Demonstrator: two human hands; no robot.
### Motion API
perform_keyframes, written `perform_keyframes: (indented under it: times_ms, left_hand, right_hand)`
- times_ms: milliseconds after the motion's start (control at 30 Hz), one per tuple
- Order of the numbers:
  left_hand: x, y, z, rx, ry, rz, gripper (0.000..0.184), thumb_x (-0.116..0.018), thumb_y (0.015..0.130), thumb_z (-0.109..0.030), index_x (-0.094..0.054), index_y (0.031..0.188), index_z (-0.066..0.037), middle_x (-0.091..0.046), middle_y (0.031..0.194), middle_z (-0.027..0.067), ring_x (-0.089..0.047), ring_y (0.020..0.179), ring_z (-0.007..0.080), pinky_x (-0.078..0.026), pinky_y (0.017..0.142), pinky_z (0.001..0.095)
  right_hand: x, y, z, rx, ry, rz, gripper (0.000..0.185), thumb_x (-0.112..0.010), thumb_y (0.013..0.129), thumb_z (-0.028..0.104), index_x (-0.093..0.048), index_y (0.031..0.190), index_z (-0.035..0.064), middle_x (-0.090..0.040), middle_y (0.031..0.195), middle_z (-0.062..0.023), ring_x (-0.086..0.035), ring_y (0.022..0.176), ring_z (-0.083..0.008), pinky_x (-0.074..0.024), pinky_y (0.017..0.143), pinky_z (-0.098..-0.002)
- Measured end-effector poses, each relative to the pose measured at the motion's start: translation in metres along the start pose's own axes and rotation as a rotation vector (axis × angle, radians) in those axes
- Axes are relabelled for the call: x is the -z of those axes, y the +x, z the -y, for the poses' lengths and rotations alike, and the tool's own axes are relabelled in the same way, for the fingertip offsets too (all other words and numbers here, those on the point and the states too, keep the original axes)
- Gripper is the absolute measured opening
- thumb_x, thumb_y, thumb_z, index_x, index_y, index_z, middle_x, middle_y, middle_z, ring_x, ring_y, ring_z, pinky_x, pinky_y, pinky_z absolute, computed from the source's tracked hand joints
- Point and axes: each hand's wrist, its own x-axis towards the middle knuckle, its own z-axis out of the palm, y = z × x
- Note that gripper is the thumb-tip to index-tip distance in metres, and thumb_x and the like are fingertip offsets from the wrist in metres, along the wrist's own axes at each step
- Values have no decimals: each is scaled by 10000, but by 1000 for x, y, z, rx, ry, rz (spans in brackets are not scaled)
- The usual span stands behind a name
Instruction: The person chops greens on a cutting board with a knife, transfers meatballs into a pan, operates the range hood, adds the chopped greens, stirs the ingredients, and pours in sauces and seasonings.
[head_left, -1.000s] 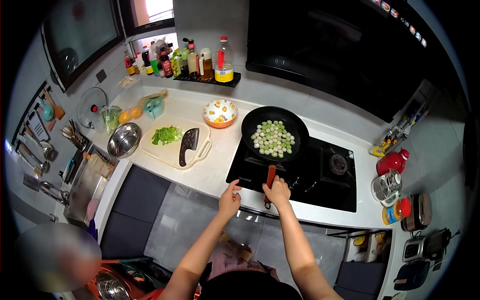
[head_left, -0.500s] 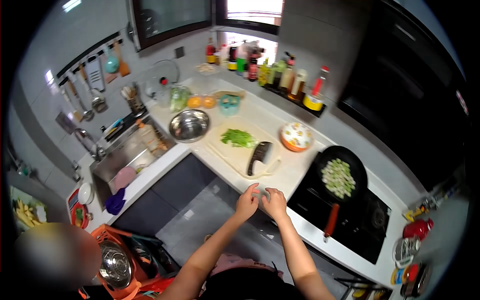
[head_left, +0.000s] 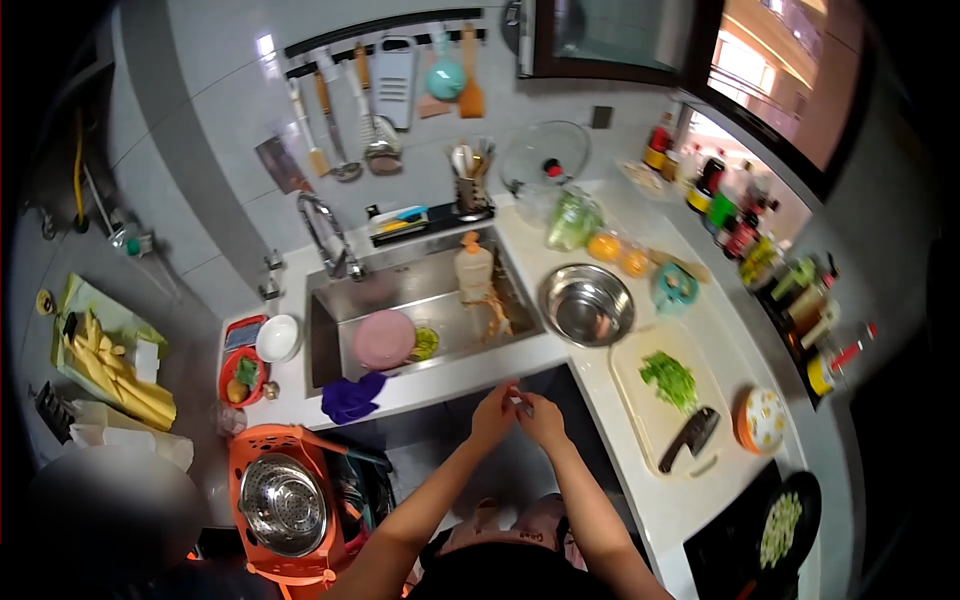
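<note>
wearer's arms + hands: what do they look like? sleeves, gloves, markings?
The grip is two human hands, left hand and right hand, no gloves. Forearms uncovered, no sleeves in view. No watch, band or cable visible at the wrists; rings too small to tell. Black clothing shows at the bottom edge.

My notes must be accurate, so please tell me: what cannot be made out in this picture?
All in the head view:
1. Anything between the left hand and right hand: hidden by them.
2. Frying pan: handle end cut off by bottom edge.
3. Bottles: label writing too small.
4. Green item in the sink: partly hidden by pink round item.
</note>
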Motion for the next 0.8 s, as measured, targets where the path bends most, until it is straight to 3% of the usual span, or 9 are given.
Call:
perform_keyframes:
  times_ms: [267,400,467,600,633,700,800]
  left_hand:
    - [72,93,45,120,49,-273,419,-491,778,18,-512,1182,-89,-635,975,95,-621,687,237,-492,628,341]
    - [123,165,62,-13,201,-559,397,-482,762,33,-547,1143,-60,-643,936,148,-612,686,291,-488,621,357]
    - [153,200,58,42,84,-612,359,-474,783,37,-554,1127,-31,-633,930,153,-609,745,290,-484,668,338]
    - [215,270,63,-83,289,-811,247,-491,836,-10,-580,1066,-1,-625,933,172,-610,825,310,-478,712,355]
    - [233,289,62,-11,257,-813,211,-484,864,-49,-592,1037,6,-619,941,178,-605,847,320,-477,727,363]
    - [272,333,68,-116,231,-879,223,-471,882,-78,-589,1052,4,-615,945,183,-604,867,327,-479,746,361]
    - [324,399,76,-110,274,-930,295,-488,870,-95,-535,1140,14,-584,1048,198,-548,989,365,-430,853,402]
  right_hand:
    - [-61,158,30,194,13,183,346,-575,780,227,-610,1082,61,-635,1019,-144,-599,948,-309,-473,813,-399]
    - [-65,246,73,324,124,167,295,-576,793,194,-621,1041,40,-652,937,-156,-627,886,-299,-484,781,-358]
    - [-71,292,88,408,149,163,244,-567,800,149,-622,1008,35,-656,924,-147,-635,853,-280,-486,746,-347]
    - [-83,364,129,507,241,97,213,-574,825,139,-617,1012,48,-658,894,-127,-638,803,-247,-488,697,-319]
    - [-83,376,143,513,273,110,214,-575,830,141,-617,1018,49,-658,890,-124,-639,799,-239,-488,695,-313]
    - [-94,399,160,573,321,86,219,-564,849,131,-611,1045,47,-659,899,-117,-641,787,-211,-491,686,-297]
    - [-99,412,181,466,265,127,226,-556,852,117,-609,1061,49,-659,920,-115,-642,784,-200,-494,694,-296]
